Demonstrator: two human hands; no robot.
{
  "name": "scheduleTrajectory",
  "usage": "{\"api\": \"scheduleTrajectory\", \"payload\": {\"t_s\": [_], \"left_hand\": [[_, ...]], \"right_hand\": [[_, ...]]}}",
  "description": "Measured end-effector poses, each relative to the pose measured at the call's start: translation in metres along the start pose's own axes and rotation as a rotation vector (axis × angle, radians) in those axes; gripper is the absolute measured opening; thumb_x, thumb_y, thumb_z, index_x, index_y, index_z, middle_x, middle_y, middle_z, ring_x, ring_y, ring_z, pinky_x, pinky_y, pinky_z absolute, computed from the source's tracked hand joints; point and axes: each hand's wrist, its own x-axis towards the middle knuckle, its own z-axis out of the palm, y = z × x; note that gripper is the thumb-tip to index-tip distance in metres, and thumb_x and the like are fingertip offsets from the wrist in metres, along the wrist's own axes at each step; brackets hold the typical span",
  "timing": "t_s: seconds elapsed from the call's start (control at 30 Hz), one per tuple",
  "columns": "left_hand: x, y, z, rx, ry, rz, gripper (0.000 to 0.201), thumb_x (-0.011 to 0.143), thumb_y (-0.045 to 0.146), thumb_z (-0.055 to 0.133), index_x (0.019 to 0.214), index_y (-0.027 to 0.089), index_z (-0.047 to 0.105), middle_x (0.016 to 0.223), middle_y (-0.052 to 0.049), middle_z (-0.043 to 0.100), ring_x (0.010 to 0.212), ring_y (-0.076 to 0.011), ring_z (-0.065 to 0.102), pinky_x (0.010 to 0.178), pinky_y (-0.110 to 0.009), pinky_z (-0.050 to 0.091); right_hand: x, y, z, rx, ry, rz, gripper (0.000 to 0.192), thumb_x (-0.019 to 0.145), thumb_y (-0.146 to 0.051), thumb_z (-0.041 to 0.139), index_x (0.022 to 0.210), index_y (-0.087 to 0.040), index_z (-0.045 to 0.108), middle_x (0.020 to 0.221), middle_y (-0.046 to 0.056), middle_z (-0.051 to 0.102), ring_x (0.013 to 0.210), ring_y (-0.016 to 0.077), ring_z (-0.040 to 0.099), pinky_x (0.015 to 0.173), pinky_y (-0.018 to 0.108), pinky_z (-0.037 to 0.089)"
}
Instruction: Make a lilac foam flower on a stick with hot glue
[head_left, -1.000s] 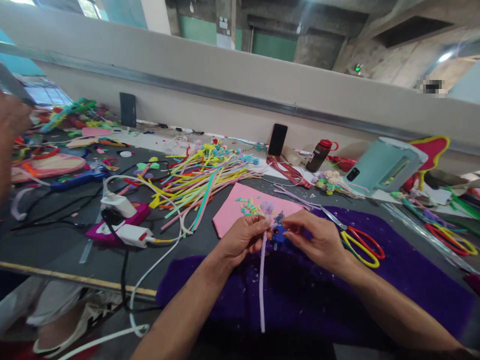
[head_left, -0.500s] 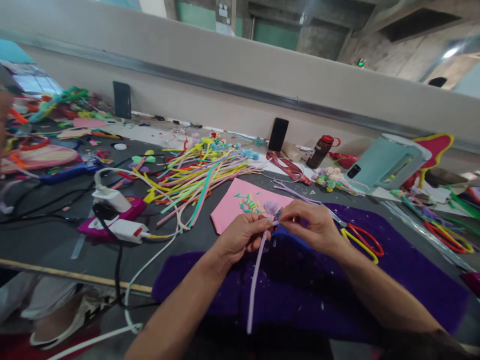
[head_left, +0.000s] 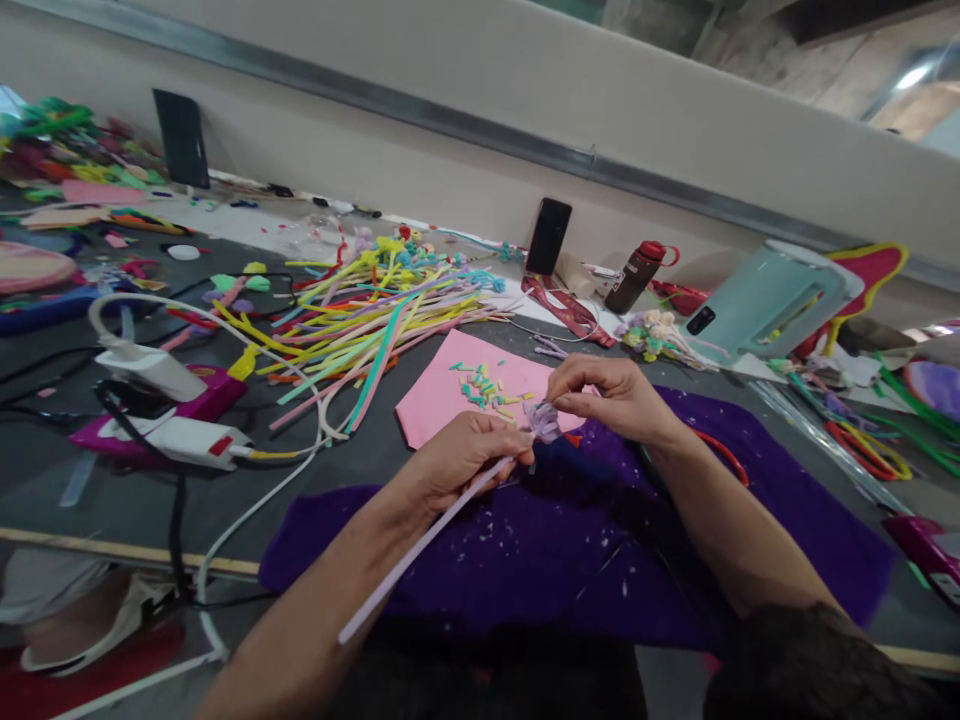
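Note:
My left hand [head_left: 472, 460] pinches a lilac pipe-cleaner flower [head_left: 541, 422] just under its looped head. The flower's fuzzy stem [head_left: 420, 550] slants down across my left forearm toward me. At the top of the head, my right hand [head_left: 611, 395] pinches the loops between thumb and fingers; the exact grip point is partly hidden. Behind the hands, a pink sheet [head_left: 431, 395] holds many small green and yellow cut pieces [head_left: 484, 385]. Beneath both arms spreads a dark purple cloth [head_left: 480, 570] dotted with bits of fluff.
Coloured pipe cleaners [head_left: 375, 310] lie in a loose pile at the back left. White plugs [head_left: 187, 440] and cables crowd the left side. A phone [head_left: 547, 237], a brown bottle [head_left: 634, 277] and a pale teal container [head_left: 776, 300] stand along the wall. A red handle [head_left: 724, 455] shows beyond my right arm.
The flower has turned, so its stem swings from nearly straight down to slanting lower left. My right hand has shifted up to the top of the head. The camera view has tilted and moved.

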Motion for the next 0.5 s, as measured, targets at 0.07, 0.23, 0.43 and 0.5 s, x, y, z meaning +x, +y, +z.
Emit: {"api": "scheduleTrajectory", "payload": {"t_s": [0.07,0.23,0.43,0.5], "left_hand": [[0.0003,-0.0008,0.0002,0.023,-0.012,0.003,0.016,0.066,0.025,0.061,0.057,0.013,0.062,0.036,0.004,0.045,0.026,-0.0027,0.03,0.031,-0.018,0.014],[0.0016,-0.0034,-0.0005,0.067,-0.024,0.012,0.017,0.067,0.027,0.059,0.057,0.013,0.062,0.036,0.003,0.045,0.027,-0.003,0.03,0.032,-0.019,0.014],[0.0024,-0.0058,-0.0019,0.091,-0.027,0.007,0.019,0.067,0.029,0.059,0.057,0.013,0.061,0.037,0.004,0.044,0.028,-0.003,0.029,0.033,-0.019,0.013],[0.0025,-0.0063,-0.0024,0.099,-0.026,0.01,0.019,0.067,0.03,0.06,0.058,0.013,0.061,0.036,0.004,0.044,0.028,-0.0032,0.029,0.033,-0.019,0.013]], "right_hand": [[0.0008,-0.0007,0.0008,0.02,-0.046,-0.008,0.012,0.079,-0.027,0.06,0.079,-0.016,0.064,0.079,0.003,0.061,0.075,0.0129,0.057,0.069,0.028,0.046],[0.0009,-0.0024,0.0002,0.033,-0.116,-0.037,0.011,0.081,-0.026,0.059,0.078,-0.016,0.064,0.081,0.003,0.061,0.078,0.0129,0.057,0.074,0.029,0.046],[0.0002,-0.0026,-0.0011,0.006,-0.165,-0.039,0.012,0.082,-0.026,0.058,0.078,-0.016,0.064,0.084,0.004,0.061,0.079,0.013,0.057,0.074,0.029,0.046],[0.0001,-0.0032,-0.0007,-0.008,-0.174,-0.044,0.012,0.082,-0.026,0.057,0.079,-0.016,0.064,0.085,0.004,0.061,0.079,0.0129,0.057,0.073,0.028,0.046]]}}
